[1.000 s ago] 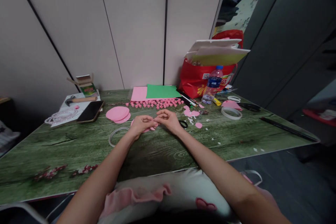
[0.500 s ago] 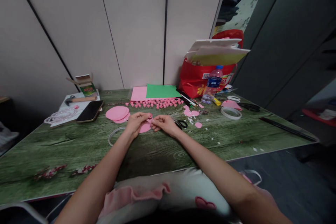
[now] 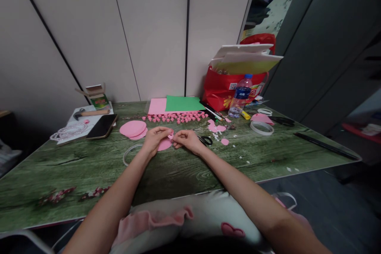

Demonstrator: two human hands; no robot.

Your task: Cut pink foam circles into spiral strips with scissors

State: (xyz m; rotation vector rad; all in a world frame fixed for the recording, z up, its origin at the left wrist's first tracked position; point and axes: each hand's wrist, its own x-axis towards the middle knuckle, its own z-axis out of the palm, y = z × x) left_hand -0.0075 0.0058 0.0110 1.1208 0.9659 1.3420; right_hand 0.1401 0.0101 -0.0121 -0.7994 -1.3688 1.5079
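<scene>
My left hand (image 3: 154,139) pinches a small piece of pink paper (image 3: 170,135) between thumb and fingertips. Just right of it, my right hand (image 3: 189,141) has its fingers closed at the piece's right edge; the exact grip is too small to make out. Below the fingertips lies a pink paper disc (image 3: 164,144), partly hidden by my left hand. Beyond both hands runs a band of small pink rolled pieces (image 3: 178,117). Larger pink circles (image 3: 133,128) are stacked to the left. Black-handled scissors (image 3: 206,140) lie beside my right hand.
A tape roll (image 3: 128,154) sits by my left wrist, another (image 3: 262,128) farther right. Pink scraps (image 3: 217,127) lie right of centre. A phone (image 3: 102,126) and hammer (image 3: 92,113) are at left. A bottle (image 3: 240,96) stands before a red bag (image 3: 217,89).
Both hands remain almost in place. The small pink piece has turned slightly between the fingertips.
</scene>
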